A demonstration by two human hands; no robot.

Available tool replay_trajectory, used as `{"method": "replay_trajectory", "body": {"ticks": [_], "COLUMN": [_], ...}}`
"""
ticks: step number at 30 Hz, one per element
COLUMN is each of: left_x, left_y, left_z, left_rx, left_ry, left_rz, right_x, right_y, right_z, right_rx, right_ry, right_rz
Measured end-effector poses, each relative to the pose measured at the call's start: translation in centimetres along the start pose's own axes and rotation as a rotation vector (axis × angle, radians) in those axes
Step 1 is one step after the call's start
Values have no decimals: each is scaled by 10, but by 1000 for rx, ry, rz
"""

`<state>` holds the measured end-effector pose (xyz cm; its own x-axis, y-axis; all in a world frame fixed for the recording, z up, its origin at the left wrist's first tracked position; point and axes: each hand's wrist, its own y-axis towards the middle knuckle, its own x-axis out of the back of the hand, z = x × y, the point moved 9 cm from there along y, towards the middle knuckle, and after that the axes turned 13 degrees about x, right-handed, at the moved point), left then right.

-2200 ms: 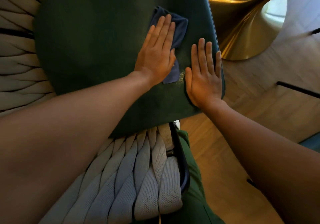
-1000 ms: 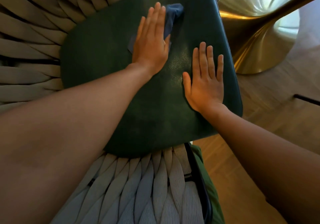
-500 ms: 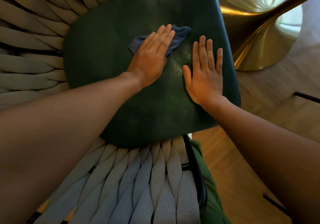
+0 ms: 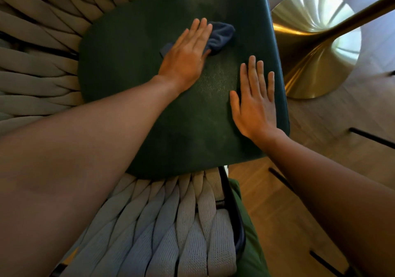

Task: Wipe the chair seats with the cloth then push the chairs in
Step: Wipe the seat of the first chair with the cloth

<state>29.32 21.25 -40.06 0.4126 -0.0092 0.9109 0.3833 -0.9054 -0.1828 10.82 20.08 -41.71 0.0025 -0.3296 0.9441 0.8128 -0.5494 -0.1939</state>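
Open green seat (image 4: 149,109) shows at frame centre and lower centre, between the two forearms, and along the upper edge beyond the bunched blue cloth (image 4: 220,38). The left hand (image 4: 186,58) lies flat on the cloth at upper centre; the right hand (image 4: 254,103) lies flat near the seat's right edge, leaving only a narrow strip beside it. Woven grey cords of the chair back (image 4: 38,62) wrap the seat on the left and bottom. At upper right a brass pedestal base (image 4: 316,47) stands just off the seat edge on the wooden floor (image 4: 267,191).
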Motion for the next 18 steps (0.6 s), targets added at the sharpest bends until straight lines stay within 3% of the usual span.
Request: {"method": "replay_trajectory", "body": {"ticks": [2, 6, 8, 12, 18], "left_x": [4, 4, 14, 44, -1], "left_y": [-8, -52, -58, -28, 8], "left_z": [0, -14, -6, 5, -4], "left_rx": [26, -82, 3, 176, 147], "left_ry": [-92, -127, -200, -347, -132], "left_rz": [-27, 31, 34, -118, -30], "right_x": [-7, -7, 0, 3, -14], "right_y": [-1, -1, -2, -1, -4], "right_z": [0, -1, 0, 2, 0], "right_rx": [-9, -15, -9, 17, 5], "right_ry": [-40, -21, -17, -39, -102], "right_rz": [27, 39, 15, -3, 35]}}
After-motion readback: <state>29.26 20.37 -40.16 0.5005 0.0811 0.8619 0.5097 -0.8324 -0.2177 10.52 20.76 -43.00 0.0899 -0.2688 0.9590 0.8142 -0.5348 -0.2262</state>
